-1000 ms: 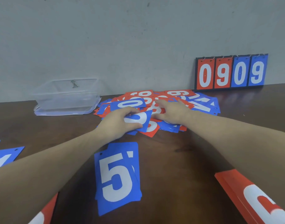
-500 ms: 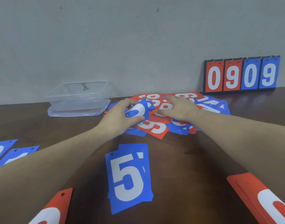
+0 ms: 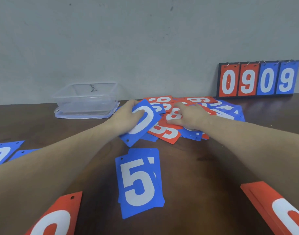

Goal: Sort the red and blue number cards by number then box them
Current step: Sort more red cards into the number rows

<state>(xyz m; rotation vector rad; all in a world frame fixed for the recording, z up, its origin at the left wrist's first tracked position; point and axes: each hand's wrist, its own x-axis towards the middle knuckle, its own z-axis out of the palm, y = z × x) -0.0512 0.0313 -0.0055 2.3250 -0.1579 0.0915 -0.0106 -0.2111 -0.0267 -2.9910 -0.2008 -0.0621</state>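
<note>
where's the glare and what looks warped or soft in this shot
Head view: sheen on the dark table below the scoreboard; wide-angle stretch enlarges the near red cards and forearms; the blue 0 card in the left hand looks slightly soft.

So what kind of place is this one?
Probably a plain indoor workspace: a dark wooden table against a bare grey wall, with a flip scoreboard leaning there. Nothing marks it as home or office.
</note>
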